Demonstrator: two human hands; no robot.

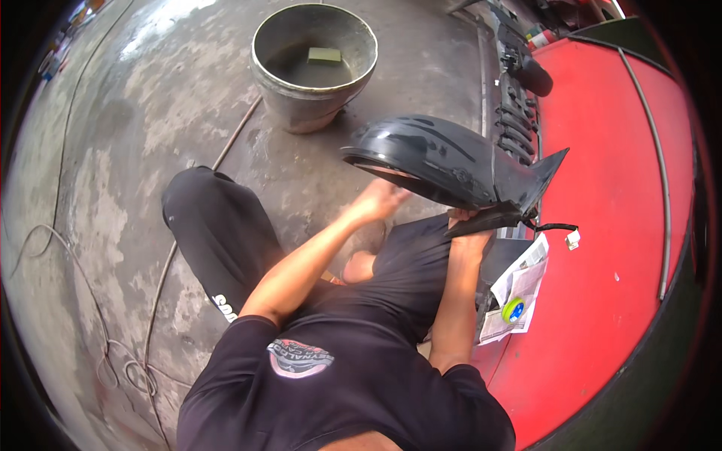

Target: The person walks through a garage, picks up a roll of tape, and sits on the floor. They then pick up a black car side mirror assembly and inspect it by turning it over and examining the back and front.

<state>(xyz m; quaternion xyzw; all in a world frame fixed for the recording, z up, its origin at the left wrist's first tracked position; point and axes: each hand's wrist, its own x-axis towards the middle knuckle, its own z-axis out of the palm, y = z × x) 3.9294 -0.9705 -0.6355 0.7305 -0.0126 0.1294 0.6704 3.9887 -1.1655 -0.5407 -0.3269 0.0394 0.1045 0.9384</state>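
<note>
A dark car side mirror (437, 158) with a wet-looking, smudged housing is held up above my lap. My right hand (468, 228) grips it from below near its mounting base, part of which covers the palm. Blurred by motion, my left hand (383, 198) is just under the near edge of the housing, fingers partly curled. Whether it touches the mirror or holds anything is not clear. From the base, a short black cable with a white connector (572, 239) hangs over a red painted panel (603, 169).
A bucket (313, 107) of murky water with a greenish block (324, 55) inside stands ahead. Newspaper (522, 276) and a round yellow-green tape roll (513, 310) lie to the right. Dark car parts (513, 107) line the red panel. A hose (163, 276) crosses the concrete floor (130, 208).
</note>
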